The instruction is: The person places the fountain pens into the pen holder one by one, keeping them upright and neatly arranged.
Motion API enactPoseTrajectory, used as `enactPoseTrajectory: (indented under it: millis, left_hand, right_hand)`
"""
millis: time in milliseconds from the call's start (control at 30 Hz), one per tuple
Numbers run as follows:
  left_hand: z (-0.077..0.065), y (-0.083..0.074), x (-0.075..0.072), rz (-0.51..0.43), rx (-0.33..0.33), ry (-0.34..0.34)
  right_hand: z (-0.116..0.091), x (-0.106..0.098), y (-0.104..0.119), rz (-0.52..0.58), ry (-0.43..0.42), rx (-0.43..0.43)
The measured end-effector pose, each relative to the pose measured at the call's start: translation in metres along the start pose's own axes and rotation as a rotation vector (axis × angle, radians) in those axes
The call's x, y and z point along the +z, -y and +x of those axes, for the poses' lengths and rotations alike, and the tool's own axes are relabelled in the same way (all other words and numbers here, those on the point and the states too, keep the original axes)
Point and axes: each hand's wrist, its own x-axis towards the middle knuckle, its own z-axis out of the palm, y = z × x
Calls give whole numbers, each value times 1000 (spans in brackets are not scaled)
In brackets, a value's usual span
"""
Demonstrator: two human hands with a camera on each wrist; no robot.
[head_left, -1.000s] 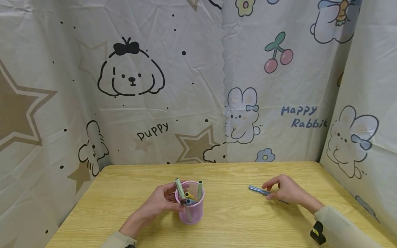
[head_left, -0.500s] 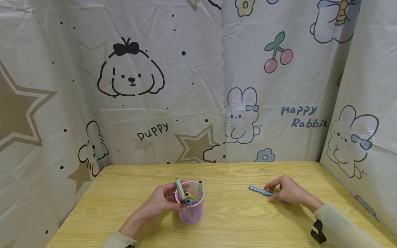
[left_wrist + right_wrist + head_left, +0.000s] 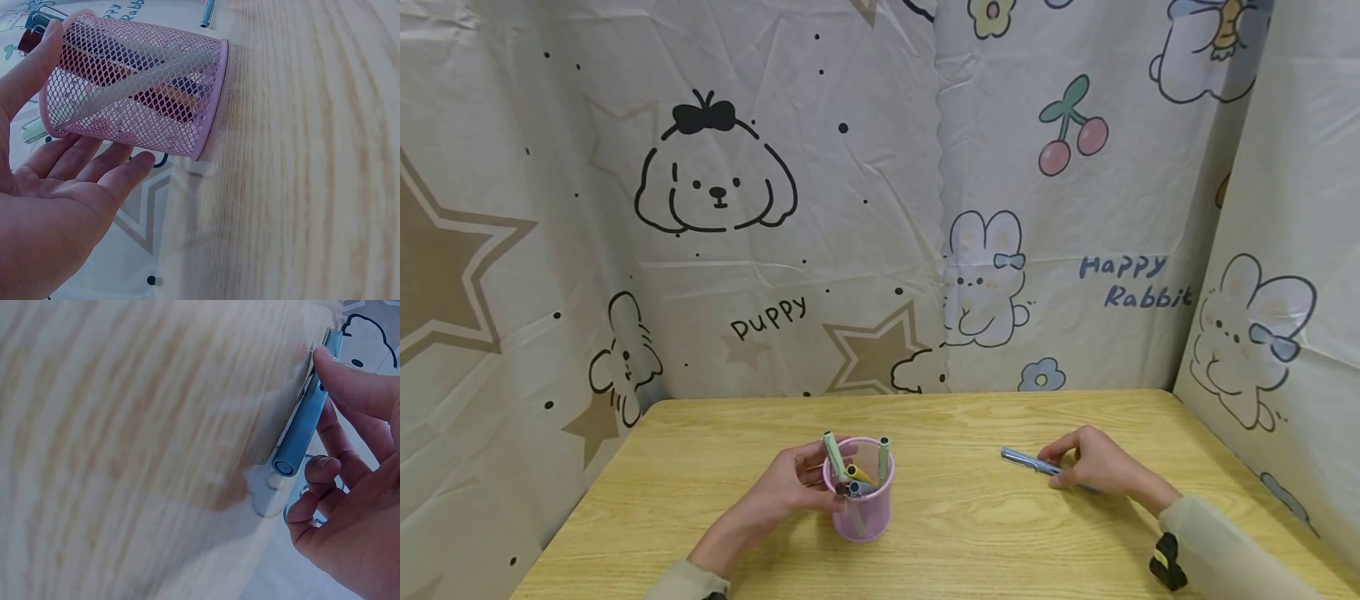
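Observation:
A pink mesh pen cup (image 3: 871, 518) stands on the table with several pens in it, among them a light green pen (image 3: 832, 452) leaning over the rim. My left hand (image 3: 786, 483) holds the cup from its left side; in the left wrist view the thumb lies at the rim and the fingers (image 3: 128, 175) reach along the mesh. To the right, a blue pen (image 3: 1028, 461) with a clip lies on the table. My right hand (image 3: 1097, 462) pinches it between thumb and forefinger; the other fingers curl beside it in the right wrist view. Part of the pen is hidden under the hand.
The wooden table (image 3: 940, 558) extends under both hands. A cream curtain (image 3: 865, 217) with cartoon prints hangs along its back edge and both sides. The cup stands well left of the blue pen.
My right hand has slid slightly right along the blue pen, which has stayed almost in place. The left hand and the pen cup have not moved.

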Motion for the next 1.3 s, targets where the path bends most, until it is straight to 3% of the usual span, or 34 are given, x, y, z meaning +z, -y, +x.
enactPoseTrajectory:
  millis: [1300]
  left_hand:
    - [-1,-1,1,5,-8,-6]
  right_hand:
    - [-2,3,-2,53,67,-109]
